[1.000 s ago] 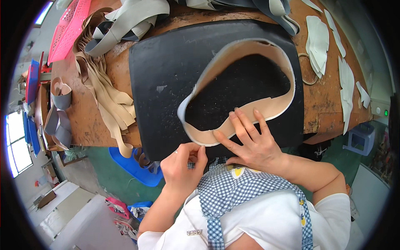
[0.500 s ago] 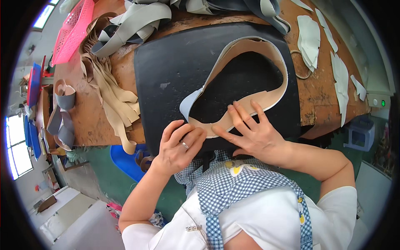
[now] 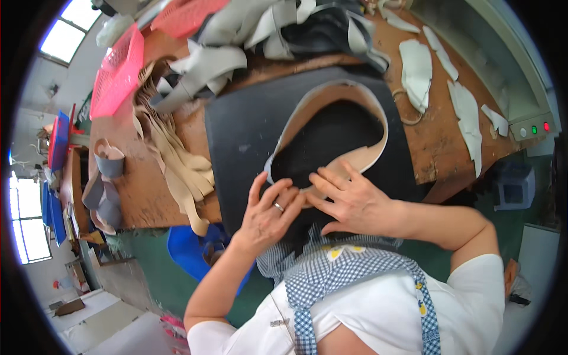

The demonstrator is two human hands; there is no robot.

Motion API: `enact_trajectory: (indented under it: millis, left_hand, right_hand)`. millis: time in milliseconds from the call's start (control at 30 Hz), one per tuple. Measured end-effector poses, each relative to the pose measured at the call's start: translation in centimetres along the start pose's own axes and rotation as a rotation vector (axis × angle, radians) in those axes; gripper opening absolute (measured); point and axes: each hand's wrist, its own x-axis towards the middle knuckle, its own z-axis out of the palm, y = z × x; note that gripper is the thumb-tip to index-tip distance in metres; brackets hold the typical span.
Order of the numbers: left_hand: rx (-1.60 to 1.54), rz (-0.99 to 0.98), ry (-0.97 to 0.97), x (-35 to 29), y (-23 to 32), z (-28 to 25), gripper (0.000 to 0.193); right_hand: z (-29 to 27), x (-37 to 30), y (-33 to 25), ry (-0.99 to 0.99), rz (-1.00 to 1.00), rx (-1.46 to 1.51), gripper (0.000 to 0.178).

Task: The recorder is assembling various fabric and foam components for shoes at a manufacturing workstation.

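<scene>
A looped leather-like band [image 3: 362, 157], beige on its inner face with a pale grey-white edge, stands on a black mat [image 3: 236, 130]. Its near stretch runs under both my hands. My left hand [image 3: 269, 210], with a ring on one finger, pinches the near left part of the band with bent fingers. Close beside it, my right hand [image 3: 358, 204] grips the same near edge, fingers curled over the band and thumb toward me. Their fingertips almost meet, and they hide the part of the band beneath them.
Beige strips [image 3: 177, 160] lie left of the mat, and grey strips [image 3: 236, 29] are heaped behind it. A pink basket [image 3: 121, 74] stands at the far left. White cut pieces [image 3: 416, 74] and a ring-shaped roll [image 3: 409, 109] lie to the right. Below the table edge is a blue container [image 3: 183, 248].
The view has shifted, so the table appears lower. My right fingers, spread before, have drawn together over the band's near edge. My left hand stays on the band.
</scene>
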Motion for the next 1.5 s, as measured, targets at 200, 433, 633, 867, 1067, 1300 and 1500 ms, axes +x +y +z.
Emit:
enact_trajectory:
  millis: [200, 433, 633, 867, 1067, 1300, 1500]
  left_hand:
    - [-0.214, -0.092, 0.182, 2.8, 0.9, -0.5, 0.026]
    - [-0.285, -0.117, 0.23, 4.9, 1.3, -2.0, 0.017]
    - [-0.329, -0.06, 0.217, 3.6, 1.5, -1.5, 0.016]
    - [-0.199, -0.198, 0.163, 7.9, 0.3, -4.6, 0.061]
    - [-0.11, -0.367, -0.09, 14.7, -4.6, 0.8, 0.051]
    - [-0.306, -0.235, -0.158, 16.0, -7.7, 1.3, 0.023]
    - [-0.323, -0.294, -0.298, 12.6, -7.9, 0.6, 0.023]
  right_hand:
    - [-0.3, 0.0, 0.1, 0.349, 0.168, 0.191, 0.043]
    - [-2.0, 0.8, 0.5, 0.402, 0.176, 0.208, 0.011]
    - [-2.1, 0.1, 1.8, 0.256, 0.126, 0.297, 0.011]
    - [-4.6, 2.5, 11.1, 0.385, 0.551, -0.205, 0.048]
    - [-1.9, 4.6, 13.4, 0.347, 0.416, -0.206, 0.009]
    - [-3.1, 5.0, 16.7, 0.333, 0.341, 0.061, 0.016]
    - [-2.5, 7.0, 13.1, 0.108, 0.175, -0.124, 0.014]
